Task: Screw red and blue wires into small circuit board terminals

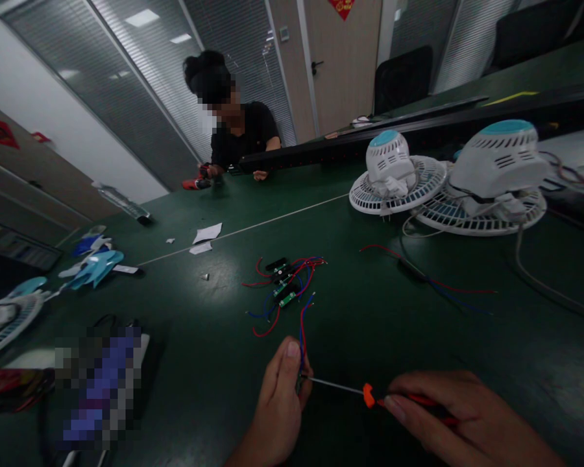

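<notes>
The left hand (277, 405) is clenching a red-and-blue wired lead (302, 331) — the fingers of the right hand (467, 415) are gripping one red screwdriver (368, 395), with two white fans (394, 175) lying beyond.

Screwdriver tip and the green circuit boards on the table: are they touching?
Apart. The head view shows the screwdriver in the right hand, its tip at the left hand, with green table showing between it and the circuit boards.

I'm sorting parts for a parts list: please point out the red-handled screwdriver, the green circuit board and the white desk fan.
Red-handled screwdriver (368, 395): head view, on its orange collar.
Green circuit board (287, 299): head view, on the board's upper face.
White desk fan (388, 162): head view, on its rear motor housing.
</notes>
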Demonstrator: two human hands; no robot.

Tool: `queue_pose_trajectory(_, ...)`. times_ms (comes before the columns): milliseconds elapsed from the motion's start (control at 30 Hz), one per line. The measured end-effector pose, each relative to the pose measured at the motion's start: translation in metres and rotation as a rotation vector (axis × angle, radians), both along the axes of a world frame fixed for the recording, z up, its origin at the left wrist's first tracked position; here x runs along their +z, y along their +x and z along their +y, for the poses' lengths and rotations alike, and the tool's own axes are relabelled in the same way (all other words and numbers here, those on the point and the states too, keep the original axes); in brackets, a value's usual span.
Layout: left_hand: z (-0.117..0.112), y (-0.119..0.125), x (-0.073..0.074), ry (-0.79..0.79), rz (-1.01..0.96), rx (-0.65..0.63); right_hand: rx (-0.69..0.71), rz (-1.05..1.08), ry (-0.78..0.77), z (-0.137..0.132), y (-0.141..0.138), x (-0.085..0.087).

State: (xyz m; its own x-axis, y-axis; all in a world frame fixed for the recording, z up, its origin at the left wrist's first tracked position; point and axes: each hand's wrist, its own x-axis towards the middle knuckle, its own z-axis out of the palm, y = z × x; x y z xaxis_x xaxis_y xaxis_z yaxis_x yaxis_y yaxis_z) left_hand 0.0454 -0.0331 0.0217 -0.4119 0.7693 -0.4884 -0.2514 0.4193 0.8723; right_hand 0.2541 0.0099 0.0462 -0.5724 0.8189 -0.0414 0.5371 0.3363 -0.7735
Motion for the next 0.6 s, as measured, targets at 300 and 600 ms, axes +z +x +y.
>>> queue_pose_trajectory(300, -0.0004, 0.0012, 0.0, -0.035, -0.021, 0.06, -0.012, 0.005, -0.012, -0.0015, 0.0015, -0.0015)
queue_pose_trajectory(600, 0.0003, 0.0, 0.0017, -0.023, 0.009, 0.014, 0.011, 0.01, 0.057, 0.0001, 0.0016, -0.0025)
